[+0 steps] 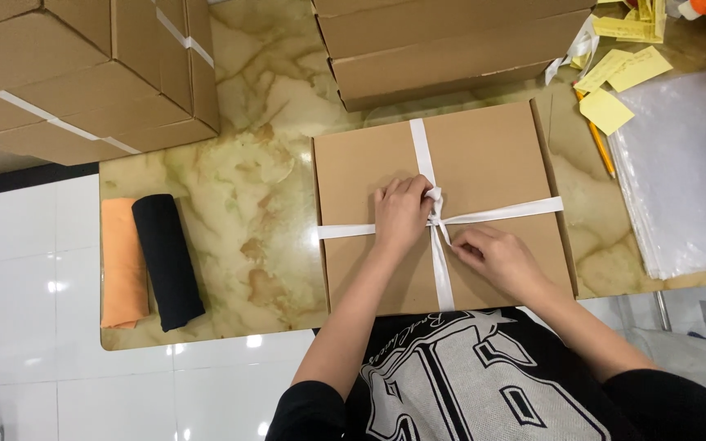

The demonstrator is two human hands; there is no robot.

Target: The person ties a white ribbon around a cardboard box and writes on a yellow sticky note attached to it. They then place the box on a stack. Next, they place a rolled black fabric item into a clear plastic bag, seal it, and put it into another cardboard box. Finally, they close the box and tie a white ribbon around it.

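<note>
Bright, sharp; glare on floor tiles (26, 286)

A marble table (263, 188) holds a flat brown box (500, 163) tied with white ribbon (500, 214). Left of the box lie a black roll (167, 261) and an orange roll (122, 265). Right of it lie clear plastic bags (684, 171).

Near edge, centre: flat box (484, 171) on the worktop (255, 188).
Left end: 2 rolled cloths (150, 261).
Far edge: stacked cartons (451, 45).
Right end: plastic sleeves (684, 171).

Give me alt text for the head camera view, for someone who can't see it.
A person's left hand and right hand tie a white ribbon crossed over a flat cardboard box on a marble-patterned table. Rolled black and orange cloths lie to the left, with stacked boxes behind.
</note>
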